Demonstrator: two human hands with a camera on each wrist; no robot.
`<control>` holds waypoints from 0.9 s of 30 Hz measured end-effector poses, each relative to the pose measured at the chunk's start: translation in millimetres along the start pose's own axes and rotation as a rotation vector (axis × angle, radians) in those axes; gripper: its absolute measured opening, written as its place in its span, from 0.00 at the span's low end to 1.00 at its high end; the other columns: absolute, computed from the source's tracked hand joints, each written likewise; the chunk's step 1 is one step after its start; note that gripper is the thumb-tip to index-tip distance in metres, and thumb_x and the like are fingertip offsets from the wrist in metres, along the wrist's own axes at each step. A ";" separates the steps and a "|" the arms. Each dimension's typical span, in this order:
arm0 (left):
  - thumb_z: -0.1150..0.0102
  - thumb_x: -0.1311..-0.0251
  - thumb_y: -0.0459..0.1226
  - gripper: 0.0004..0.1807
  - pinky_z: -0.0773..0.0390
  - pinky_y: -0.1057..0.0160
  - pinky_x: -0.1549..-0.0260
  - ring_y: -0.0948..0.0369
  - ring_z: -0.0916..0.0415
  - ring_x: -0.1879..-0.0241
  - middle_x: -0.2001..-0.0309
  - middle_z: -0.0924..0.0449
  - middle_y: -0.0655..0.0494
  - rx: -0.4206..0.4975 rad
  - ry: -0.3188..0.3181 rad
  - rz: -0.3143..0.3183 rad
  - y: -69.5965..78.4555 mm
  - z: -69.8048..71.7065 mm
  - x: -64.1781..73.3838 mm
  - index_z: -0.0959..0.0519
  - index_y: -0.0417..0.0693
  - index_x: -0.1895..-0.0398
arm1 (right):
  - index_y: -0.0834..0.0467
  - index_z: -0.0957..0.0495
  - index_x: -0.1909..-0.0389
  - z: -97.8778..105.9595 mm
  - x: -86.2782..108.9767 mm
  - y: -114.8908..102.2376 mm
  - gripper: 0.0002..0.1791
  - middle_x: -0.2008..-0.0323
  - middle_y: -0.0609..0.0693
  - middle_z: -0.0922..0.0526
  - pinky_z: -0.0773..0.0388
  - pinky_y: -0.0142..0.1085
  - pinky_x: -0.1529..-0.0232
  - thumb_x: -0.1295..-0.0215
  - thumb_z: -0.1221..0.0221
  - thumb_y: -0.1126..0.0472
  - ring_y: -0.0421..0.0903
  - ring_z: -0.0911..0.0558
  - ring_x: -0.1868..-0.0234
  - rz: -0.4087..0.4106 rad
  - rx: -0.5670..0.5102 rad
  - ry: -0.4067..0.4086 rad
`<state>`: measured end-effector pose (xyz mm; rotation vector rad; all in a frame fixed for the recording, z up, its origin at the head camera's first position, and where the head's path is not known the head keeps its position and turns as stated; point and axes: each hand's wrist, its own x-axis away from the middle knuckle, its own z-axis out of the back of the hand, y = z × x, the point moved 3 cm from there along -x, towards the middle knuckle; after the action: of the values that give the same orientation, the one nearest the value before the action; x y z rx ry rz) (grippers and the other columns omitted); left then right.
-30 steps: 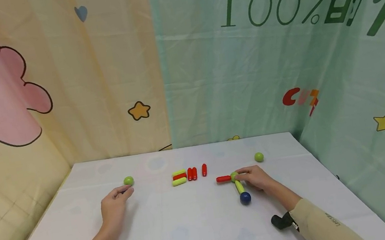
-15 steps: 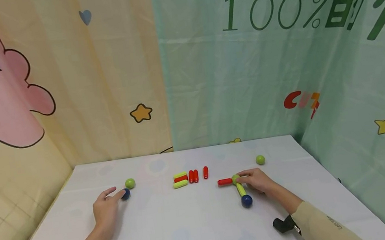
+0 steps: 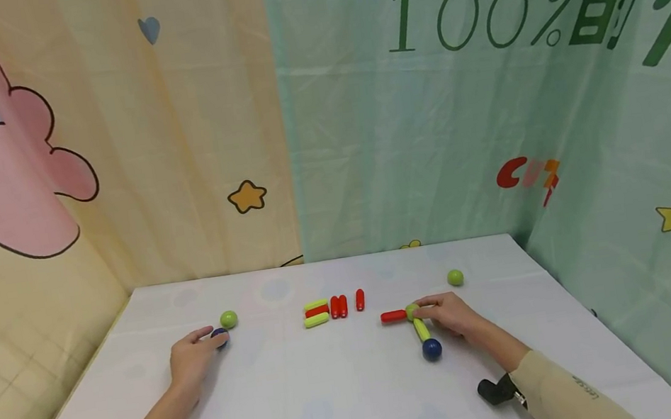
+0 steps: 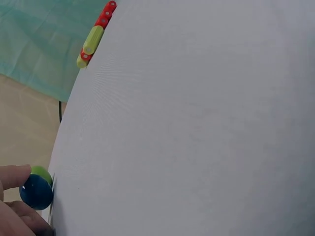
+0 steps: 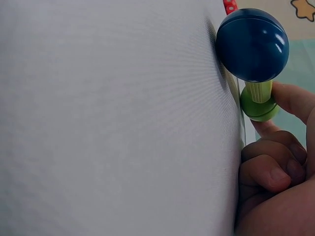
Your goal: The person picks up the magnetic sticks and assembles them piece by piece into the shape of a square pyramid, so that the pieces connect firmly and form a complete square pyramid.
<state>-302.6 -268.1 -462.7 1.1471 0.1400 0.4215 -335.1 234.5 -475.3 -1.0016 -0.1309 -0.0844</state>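
Observation:
My left hand (image 3: 192, 357) pinches a dark blue ball (image 4: 36, 192) at the table's left side, thumb and finger around it. Just behind that ball lies a green ball (image 3: 228, 319). My right hand (image 3: 449, 311) holds another green ball (image 5: 259, 105) between thumb and fingertips. Joined to this ball are a red stick (image 3: 393, 316) reaching left and a yellow-green stick (image 3: 422, 330) reaching toward me. At the yellow-green stick's near end sits a larger blue ball (image 5: 252, 45). The other fingers of the right hand are curled against the tabletop.
Midway between the hands, yellow-green sticks (image 3: 317, 319) and red sticks (image 3: 339, 306) lie grouped; one red stick (image 3: 360, 300) lies apart. A loose green ball (image 3: 455, 278) rests at the back right. Fabric curtains (image 3: 393, 158) rise behind the white table (image 3: 312, 413).
The left hand's fingers spread off the small blue ball, leaving it more exposed, then came back over it. The right hand stays on its green ball with the joined sticks.

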 end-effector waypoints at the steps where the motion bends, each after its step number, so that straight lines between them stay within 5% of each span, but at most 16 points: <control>1: 0.35 0.38 0.45 0.32 0.28 0.57 0.56 0.48 0.29 0.51 0.46 0.26 0.36 -0.006 -0.001 -0.009 0.3 -0.8 0.9 0.27 0.35 0.35 | 0.52 0.15 0.46 0.2 -0.1 0.1 0.22 0.85 0.43 0.41 0.45 0.33 0.82 0.39 0.32 0.48 0.42 0.43 0.85 0.002 0.004 0.001; 5: 0.35 0.38 0.43 0.30 0.29 0.55 0.48 0.45 0.30 0.41 0.38 0.27 0.31 -0.015 0.008 -0.036 1.2 -2.5 3.8 0.25 0.32 0.38 | 0.52 0.15 0.46 0.0 -2.2 1.3 0.22 0.85 0.43 0.42 0.46 0.33 0.82 0.39 0.32 0.49 0.42 0.44 0.85 0.000 0.006 0.002; 17: 0.35 0.36 0.46 0.29 0.31 0.59 0.61 0.47 0.35 0.43 0.33 0.31 0.34 -0.057 -0.056 -0.054 -3.1 -4.2 -0.2 0.23 0.36 0.38 | 0.52 0.15 0.46 0.7 -2.2 1.1 0.22 0.84 0.43 0.41 0.45 0.33 0.82 0.39 0.32 0.48 0.42 0.43 0.85 -0.005 0.002 0.004; 21: 0.34 0.37 0.47 0.31 0.28 0.48 0.45 0.41 0.36 0.34 0.30 0.34 0.32 -0.054 -0.078 -0.069 -3.0 -4.8 0.3 0.23 0.35 0.38 | 0.53 0.15 0.46 1.1 -2.8 1.1 0.22 0.85 0.43 0.41 0.45 0.32 0.83 0.39 0.32 0.48 0.42 0.43 0.86 0.005 0.001 -0.009; 27: 0.31 0.40 0.46 0.32 0.41 0.39 0.31 0.36 0.44 0.27 0.30 0.35 0.30 -0.034 -0.127 -0.100 3.4 -10.5 6.2 0.22 0.31 0.40 | 0.54 0.15 0.45 1.6 -2.6 0.8 0.24 0.86 0.42 0.41 0.45 0.32 0.83 0.39 0.32 0.47 0.41 0.44 0.86 0.016 0.004 -0.012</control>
<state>-301.1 -255.6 -463.3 1.1252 0.0786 0.2602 -337.7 236.4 -475.5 -0.9994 -0.1341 -0.0635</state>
